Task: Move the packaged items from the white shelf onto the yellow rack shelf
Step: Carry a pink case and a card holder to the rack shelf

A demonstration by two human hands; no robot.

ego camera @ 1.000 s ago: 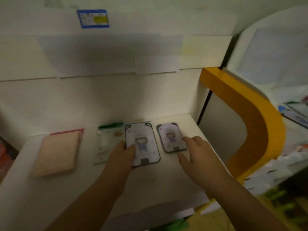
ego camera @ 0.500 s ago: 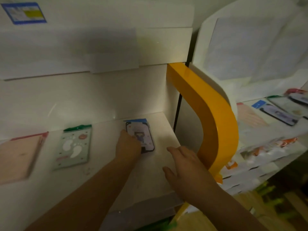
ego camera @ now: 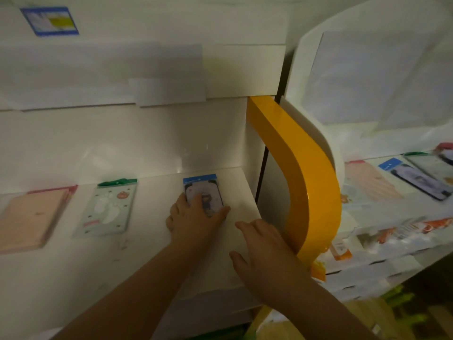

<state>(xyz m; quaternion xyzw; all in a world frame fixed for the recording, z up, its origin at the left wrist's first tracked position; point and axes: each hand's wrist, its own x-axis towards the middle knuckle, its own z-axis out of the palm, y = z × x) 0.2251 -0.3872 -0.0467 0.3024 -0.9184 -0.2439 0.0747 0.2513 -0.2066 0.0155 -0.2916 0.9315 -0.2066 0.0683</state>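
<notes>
Head view, change: A second ago two character-print packs lay side by side under my hands; now only the blue-topped pack is left on this end of the white shelf, and the camera has swung right to take in the yellow rack.

Head view, left grip: My left hand lies over the pack's lower half, fingers spread flat and pressing on it, not yet curled round it.

Head view, right grip: My right hand hovers wide and empty just beside the left one, near the shelf's right edge.

Head view, task meaning: I judge one pack gone and this one next to cross; the green-topped footprint pack and the pink pack wait well to the left.

Head view, target: The rack shelf to my right already carries several packs, among them a blue-topped one; detail there is blurred.

Head view, surface: Smooth white board, the pack lying flat; I expect to slide it to an edge to lift it.

Head view, room: Dim light, white paper-covered back panels, a blue-bordered label high on the left.
</notes>
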